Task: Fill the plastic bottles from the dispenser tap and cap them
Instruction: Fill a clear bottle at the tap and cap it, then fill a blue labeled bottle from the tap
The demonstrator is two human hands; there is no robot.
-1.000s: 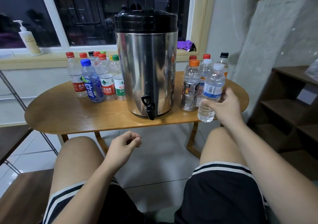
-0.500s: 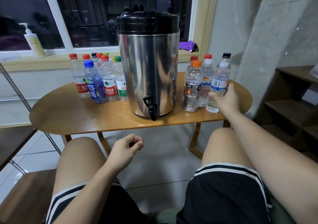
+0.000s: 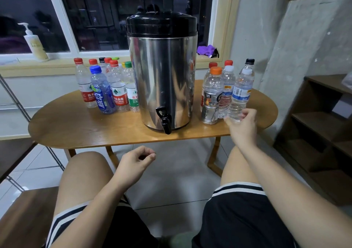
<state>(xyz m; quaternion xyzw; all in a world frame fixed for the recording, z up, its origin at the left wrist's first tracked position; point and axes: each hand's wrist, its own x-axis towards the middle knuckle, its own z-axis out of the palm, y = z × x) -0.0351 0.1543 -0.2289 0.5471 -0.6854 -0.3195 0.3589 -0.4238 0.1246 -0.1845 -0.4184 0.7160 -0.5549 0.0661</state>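
A steel dispenser (image 3: 162, 72) with a black lid stands mid-table, its black tap (image 3: 165, 121) over the front edge. Right of it stand several capped bottles holding water. The nearest, a white-capped bottle with a blue label (image 3: 240, 93), stands upright on the table. My right hand (image 3: 242, 126) hovers just in front of its base with fingers loosely curled and holds nothing. My left hand (image 3: 136, 163) hangs above my left knee, loosely curled and empty. Several capped, empty-looking bottles (image 3: 106, 89) stand left of the dispenser.
The oval wooden table (image 3: 76, 129) stands before my knees. A pump bottle (image 3: 36, 43) and a purple cloth (image 3: 206, 50) sit on the windowsill. A dark wooden shelf (image 3: 320, 125) is at the right, and a metal frame (image 3: 17, 103) at the left.
My right hand carried the white-capped bottle back, set it upright beside the other filled bottles, then let go and drew back slightly. My left hand barely moved.
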